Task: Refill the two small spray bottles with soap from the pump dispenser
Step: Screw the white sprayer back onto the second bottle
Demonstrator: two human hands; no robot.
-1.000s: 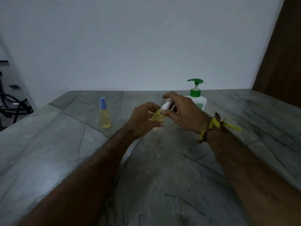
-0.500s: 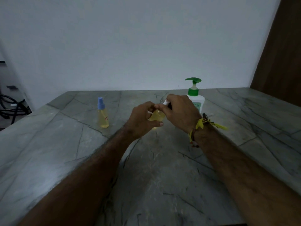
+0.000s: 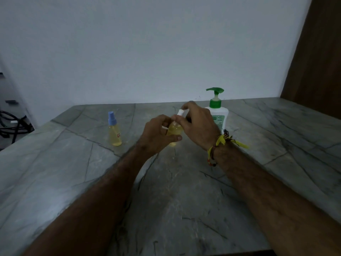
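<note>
You're standing at a grey-green stone counter (image 3: pixel 184 200) w/ dark veins and crack-like lines running across it; its surface is matte, dimly lit, and it runs back to a plain white wall (image 3: pixel 166 52). On the far right a brown wood panel (image 3: pixel 317 52) meets the counter's back corner. Off the left edge, past the wall's end, black cables (image 3: pixel 11 124) hang in a darker space; detail there is too dim to read.

Your left hand (image 3: pixel 156 137) is wrapped round the body of a small spray bottle (image 3: pixel 174 132) w/ yellow liquid, thumb across the front, held near the counter centre; can't tell if its base touches the stone. Your right hand (image 3: pixel 199 124) is curled over the top, fingertips pinching the bottle's white spray cap (image 3: pixel 180 112). Can't tell if the cap is seated or loose. A yellow thread wristband (image 3: pixel 219 145) w/ loose ends sits on your right wrist.

The second spray bottle (image 3: pixel 114 130), blue cap on, yellow liquid inside w/ a small red-and-white label, stands upright on the counter to the left, well apart from your hands. The pump dispenser (image 3: pixel 217 111), white body w/ green collar and green pump head, stands upright just behind your right hand, partly hidden by it, nozzle pointing left.

Both forearms stretch in from the bottom edge, above the counter's near part.
</note>
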